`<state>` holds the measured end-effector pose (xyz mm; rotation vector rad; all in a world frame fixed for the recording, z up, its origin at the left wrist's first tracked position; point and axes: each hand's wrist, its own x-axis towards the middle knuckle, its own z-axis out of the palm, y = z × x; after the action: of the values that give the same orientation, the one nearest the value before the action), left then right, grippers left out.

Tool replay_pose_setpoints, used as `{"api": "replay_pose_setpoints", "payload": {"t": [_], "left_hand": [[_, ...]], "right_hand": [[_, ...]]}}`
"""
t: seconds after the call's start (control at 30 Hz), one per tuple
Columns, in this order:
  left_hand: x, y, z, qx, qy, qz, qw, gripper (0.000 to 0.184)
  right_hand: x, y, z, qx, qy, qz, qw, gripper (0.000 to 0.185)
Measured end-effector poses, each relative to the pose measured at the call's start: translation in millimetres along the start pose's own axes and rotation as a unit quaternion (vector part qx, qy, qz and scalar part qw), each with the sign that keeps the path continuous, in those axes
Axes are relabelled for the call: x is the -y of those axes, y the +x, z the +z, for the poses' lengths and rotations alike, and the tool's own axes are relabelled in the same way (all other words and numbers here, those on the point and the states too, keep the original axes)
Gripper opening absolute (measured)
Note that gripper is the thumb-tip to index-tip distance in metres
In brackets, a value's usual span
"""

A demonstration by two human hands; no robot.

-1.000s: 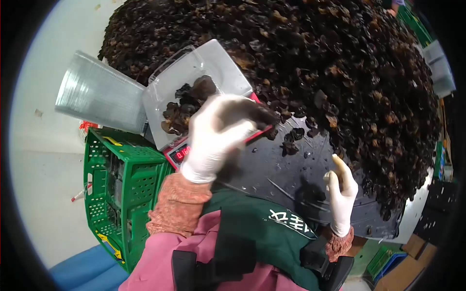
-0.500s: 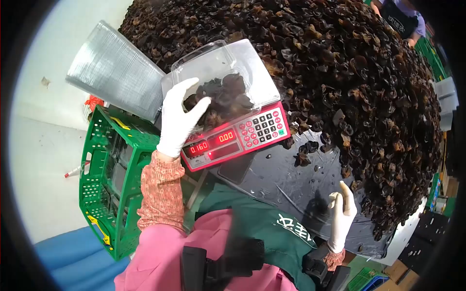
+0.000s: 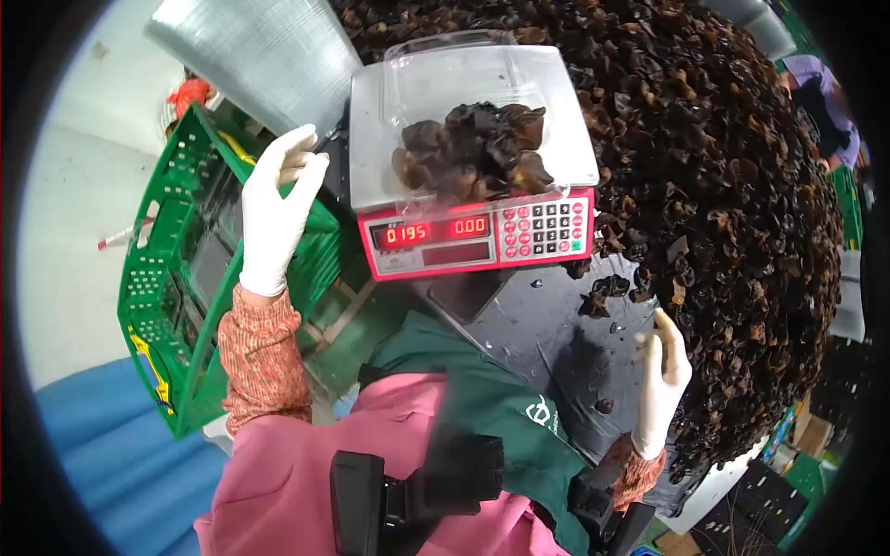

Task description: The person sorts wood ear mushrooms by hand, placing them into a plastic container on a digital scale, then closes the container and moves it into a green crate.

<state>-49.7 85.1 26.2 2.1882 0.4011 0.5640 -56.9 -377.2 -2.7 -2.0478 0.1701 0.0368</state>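
Note:
A clear plastic container lies on the steel pan of a red digital scale. Dark wood ear mushrooms are heaped inside it, and the display reads 0.195 and 0.00. My left hand, in a white glove, is raised left of the scale, apart from the container. It is open and holds nothing visible. Lower right, near the edge of the mushroom pile, my gloved right hand hovers over the dark sheet with its fingers partly bent and apart, nothing visible in them.
A large mound of wood ear mushrooms fills the right side. Stacked clear containers lean behind the scale on the left. Below them stands a green crate with packed containers. Another person is at the far right.
My left hand has let go of the container and drawn back to the left. The reading has risen from 0.160 to 0.195. The view has shifted; my right hand stays near the pile.

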Motion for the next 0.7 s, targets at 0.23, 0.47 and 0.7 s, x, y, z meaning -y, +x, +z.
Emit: {"api": "replay_pose_setpoints", "payload": {"t": [0.23, 0.47, 0.7], "left_hand": [[7, -24, 2, 0.069, -0.070, -0.092, 0.991, 0.025], [3, -34, 11, 0.132, -0.182, -0.163, 0.961, 0.017], [7, -27, 19, 0.111, -0.183, -0.200, 0.956, 0.014]], "right_hand": [[57, 44, 32, 0.099, -0.068, -0.107, 0.987, 0.037], [106, 84, 81, 0.178, -0.076, -0.224, 0.955, 0.034], [140, 115, 148, 0.132, -0.181, -0.347, 0.911, 0.039]]}}
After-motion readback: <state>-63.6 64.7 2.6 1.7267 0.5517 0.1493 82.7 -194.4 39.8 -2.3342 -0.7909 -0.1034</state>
